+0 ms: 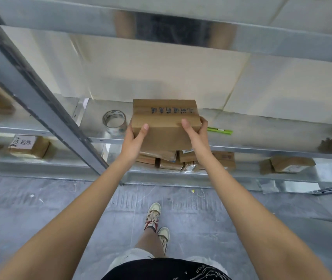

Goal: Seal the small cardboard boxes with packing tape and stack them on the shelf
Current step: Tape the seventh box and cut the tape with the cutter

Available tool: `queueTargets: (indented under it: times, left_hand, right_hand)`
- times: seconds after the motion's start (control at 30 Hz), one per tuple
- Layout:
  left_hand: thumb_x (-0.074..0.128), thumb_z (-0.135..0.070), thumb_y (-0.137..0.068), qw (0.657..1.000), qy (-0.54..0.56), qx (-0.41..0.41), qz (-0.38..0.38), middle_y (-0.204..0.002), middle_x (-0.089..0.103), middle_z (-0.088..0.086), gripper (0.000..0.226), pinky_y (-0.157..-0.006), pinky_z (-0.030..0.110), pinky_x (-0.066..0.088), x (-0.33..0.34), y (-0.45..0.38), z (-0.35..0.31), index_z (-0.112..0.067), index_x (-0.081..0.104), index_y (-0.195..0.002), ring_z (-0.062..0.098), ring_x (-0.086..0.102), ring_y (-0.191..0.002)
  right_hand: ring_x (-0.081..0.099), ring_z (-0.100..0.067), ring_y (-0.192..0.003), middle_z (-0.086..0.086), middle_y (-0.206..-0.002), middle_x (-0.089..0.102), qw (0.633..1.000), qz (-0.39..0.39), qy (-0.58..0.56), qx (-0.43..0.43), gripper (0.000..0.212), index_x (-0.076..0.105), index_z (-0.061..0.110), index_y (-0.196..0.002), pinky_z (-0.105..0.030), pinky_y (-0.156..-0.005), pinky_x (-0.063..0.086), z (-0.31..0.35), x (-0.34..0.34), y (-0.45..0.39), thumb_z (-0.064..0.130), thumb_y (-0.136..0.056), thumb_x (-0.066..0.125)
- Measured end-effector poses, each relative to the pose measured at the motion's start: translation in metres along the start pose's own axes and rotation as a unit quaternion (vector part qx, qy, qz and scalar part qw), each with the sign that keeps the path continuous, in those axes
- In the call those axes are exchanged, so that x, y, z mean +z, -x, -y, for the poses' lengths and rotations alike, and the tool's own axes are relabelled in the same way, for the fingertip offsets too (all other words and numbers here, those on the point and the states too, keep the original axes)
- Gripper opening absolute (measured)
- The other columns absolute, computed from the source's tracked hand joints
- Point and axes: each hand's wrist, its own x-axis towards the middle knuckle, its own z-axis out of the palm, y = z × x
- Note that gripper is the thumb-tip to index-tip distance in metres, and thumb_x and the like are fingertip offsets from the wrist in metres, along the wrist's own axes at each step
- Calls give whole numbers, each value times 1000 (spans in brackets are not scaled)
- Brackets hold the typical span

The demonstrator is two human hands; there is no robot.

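Both hands (167, 136) grip a taped rectangular cardboard box (164, 122)

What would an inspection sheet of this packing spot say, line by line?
Surface: metal shelf, shiny, bare metal showing to the right.
Job's things: cardboard box with handwriting on top, held over the shelf edge; tape roll standing on the shelf left of it.
Clutter: green pen on the shelf; small boxes heaped on the lower shelf.
Fingers: left hand and right hand grip the box's sides, thumbs on top.
Cables: nothing seen.
Surroundings: grey floor, grey upright post.
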Motion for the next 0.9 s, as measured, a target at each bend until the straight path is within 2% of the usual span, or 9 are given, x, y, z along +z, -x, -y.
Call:
queueTargets:
  times: [0.13,0.27,0.37,0.47,0.53,0.63,0.73,0.83,0.9]
  left_hand:
    - [37,-53,-95,1000,0,4,-19,-156,19,-1,76,-101,20,20,3,26,13,-16,1,-151,16,20,-143]
    - [31,-53,-97,1000,-5,-8,-18,-158,11,1,75,-108,25,19,2,57,18,-13,-4,-150,18,17,-144]
    - [28,-53,-98,1000,-16,-15,-18,-148,29,1,67,-100,26,25,1,77,23,-12,8,-148,16,30,-135]
    - [25,-48,-100,999,-4,-39,-15,-144,32,3,60,-94,25,27,-1,96,37,-8,14,-143,17,34,-130]
    - [21,-48,-100,998,-17,-57,-1,-148,29,5,61,-98,28,28,-2,107,54,-8,13,-145,20,32,-134]
    - [20,-48,-100,996,-24,-76,27,-149,29,5,60,-98,27,28,1,125,81,-11,15,-147,20,33,-134]
    - [21,-46,-101,994,-30,-88,56,-147,33,5,57,-97,28,31,13,137,97,-11,20,-146,20,37,-131]
    - [25,-43,-101,990,-49,-105,75,-143,39,6,53,-96,31,34,34,138,104,-11,27,-143,21,41,-126]
    - [27,-43,-102,988,-61,-109,86,-142,40,5,51,-97,33,35,54,134,102,-12,28,-143,22,42,-125]
  right_hand:
    - [33,-18,-136,6,-150,32,1000,5,9,-18,95,20,38,-141,-37,-109,30,-11,-1,32,74,-66,64]
    - [39,-14,-133,12,-144,41,999,-25,5,-20,100,25,39,-141,-44,-112,32,-21,-2,66,78,-59,67]
    - [45,-13,-126,20,-126,53,999,-45,10,-21,84,38,46,-129,-43,-107,38,-33,-8,84,78,-58,68]
    - [40,-16,-129,10,-130,53,998,-57,23,-7,69,42,59,-122,-44,-106,39,-48,-10,105,80,-60,64]
    - [40,-18,-129,5,-129,53,997,-72,37,4,73,43,51,-129,-43,-106,39,-64,-12,119,76,-63,62]
    - [40,-19,-130,14,-130,56,994,-95,47,23,82,42,51,-132,-45,-108,36,-91,-19,142,84,-59,58]
    - [35,-17,-131,12,-131,55,988,-116,78,62,85,41,47,-136,-44,-110,31,-109,-33,159,84,-61,53]
    - [47,-18,-124,11,-124,61,987,-125,55,78,84,50,39,-132,-45,-105,39,-120,-56,162,82,-60,56]
    - [58,-15,-113,10,-119,65,987,-134,38,81,74,55,32,-129,-44,-99,46,-122,-78,161,71,-66,59]
